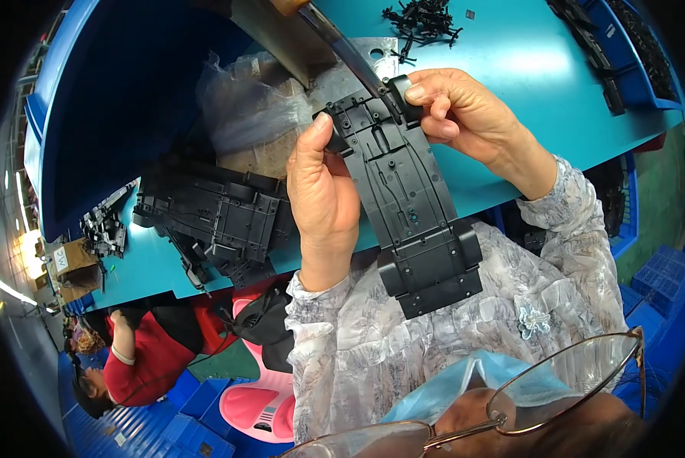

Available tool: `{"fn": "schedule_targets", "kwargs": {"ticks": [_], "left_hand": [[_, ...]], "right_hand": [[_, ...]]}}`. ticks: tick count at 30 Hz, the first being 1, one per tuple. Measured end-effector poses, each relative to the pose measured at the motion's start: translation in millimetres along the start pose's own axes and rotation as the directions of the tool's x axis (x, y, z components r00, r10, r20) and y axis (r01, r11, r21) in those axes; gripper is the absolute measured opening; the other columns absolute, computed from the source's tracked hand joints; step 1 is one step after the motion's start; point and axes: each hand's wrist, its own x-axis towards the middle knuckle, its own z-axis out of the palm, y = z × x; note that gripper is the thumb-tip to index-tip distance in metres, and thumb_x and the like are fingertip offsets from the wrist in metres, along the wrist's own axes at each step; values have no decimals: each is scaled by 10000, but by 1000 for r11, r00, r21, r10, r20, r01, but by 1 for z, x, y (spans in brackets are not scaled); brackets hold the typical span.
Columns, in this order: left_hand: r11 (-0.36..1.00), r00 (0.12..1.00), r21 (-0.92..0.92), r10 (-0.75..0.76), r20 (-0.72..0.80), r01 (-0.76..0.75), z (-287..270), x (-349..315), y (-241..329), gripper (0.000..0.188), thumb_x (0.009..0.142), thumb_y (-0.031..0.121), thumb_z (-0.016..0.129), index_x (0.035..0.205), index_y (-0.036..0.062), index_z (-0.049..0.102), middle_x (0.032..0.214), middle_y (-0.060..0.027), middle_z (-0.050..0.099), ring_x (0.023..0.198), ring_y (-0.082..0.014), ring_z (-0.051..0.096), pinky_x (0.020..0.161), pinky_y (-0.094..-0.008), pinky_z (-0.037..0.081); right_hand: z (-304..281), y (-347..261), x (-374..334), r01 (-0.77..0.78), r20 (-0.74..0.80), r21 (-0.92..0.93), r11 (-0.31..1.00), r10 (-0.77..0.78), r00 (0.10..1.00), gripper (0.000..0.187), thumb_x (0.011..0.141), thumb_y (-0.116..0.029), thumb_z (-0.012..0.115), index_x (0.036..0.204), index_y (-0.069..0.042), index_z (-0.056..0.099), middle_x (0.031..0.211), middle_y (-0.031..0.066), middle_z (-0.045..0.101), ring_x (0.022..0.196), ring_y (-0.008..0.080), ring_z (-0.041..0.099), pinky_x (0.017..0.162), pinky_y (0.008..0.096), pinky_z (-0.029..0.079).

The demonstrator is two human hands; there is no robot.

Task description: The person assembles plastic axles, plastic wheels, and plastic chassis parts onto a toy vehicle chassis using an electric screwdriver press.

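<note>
A long black plastic toy car chassis (403, 206) with a wheel near each corner is held up between both hands, over the table's near edge. My left hand (323, 191) grips its far left corner, thumb against the wheel and fingers mostly hidden behind. At the far right corner, my right hand (472, 114) pinches the black wheel (405, 99) between thumb and fingers. A slanting metal bar (342, 46) reaches down from the top to the chassis's far end, beside that wheel; whether it touches cannot be seen.
More black chassis (220, 217) lie piled on the turquoise table (510, 46) at left, near a clear plastic bag (243, 107). Small black parts (426, 23) form a heap at the back. Blue bins (640, 53) flank the table. Another person (151, 343) works at lower left.
</note>
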Motion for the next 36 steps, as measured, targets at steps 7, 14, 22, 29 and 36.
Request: {"fn": "schedule_targets", "kwargs": {"ticks": [7, 14, 22, 29, 36], "left_hand": [[997, 995, 6, -71, 74, 71, -12, -7, -24, 171, 826, 175, 530, 912, 29, 558, 920, -54, 598, 855, -141, 550, 804, -280, 417], [993, 974, 15, -121, 190, 120, -3, -14, -34, 196, 835, 216, 530, 909, 37, 564, 919, -56, 600, 856, -135, 552, 797, -277, 421], [992, 976, 8, -127, 180, 127, 3, -17, -44, 290, 842, 253, 513, 956, -12, 541, 920, -77, 592, 838, -156, 567, 752, -305, 459], [994, 982, -17, -103, 156, 107, 7, -18, -39, 287, 841, 241, 513, 962, -17, 541, 958, -83, 580, 900, -167, 544, 831, -321, 419], [990, 977, -28, -134, 168, 140, 8, -19, -36, 290, 843, 242, 508, 962, -21, 540, 960, -89, 580, 899, -172, 545, 827, -324, 421]], "right_hand": [[-23, 8, 0, -111, -85, -61, 992, 106, 991, 178, 728, -121, 589, 576, -60, 518, 536, 0, 465, 360, 85, 347, 363, 219, 229], [-27, 0, -22, -36, -123, -92, 995, 25, 992, 198, 732, -114, 588, 559, -64, 504, 522, -13, 461, 343, 68, 344, 340, 208, 227], [-23, -10, -41, 7, -128, -103, 995, -20, 992, 162, 735, -118, 588, 604, -63, 510, 506, -29, 443, 342, 52, 337, 334, 183, 239], [-16, -12, -42, 32, -98, -93, 995, -41, 994, 160, 735, -137, 596, 624, -57, 512, 512, -36, 431, 359, 47, 345, 344, 178, 246], [-14, -13, -41, 28, -122, -125, 992, -43, 992, 159, 735, -152, 599, 637, -60, 514, 505, -41, 412, 361, 44, 337, 351, 180, 247]]}}
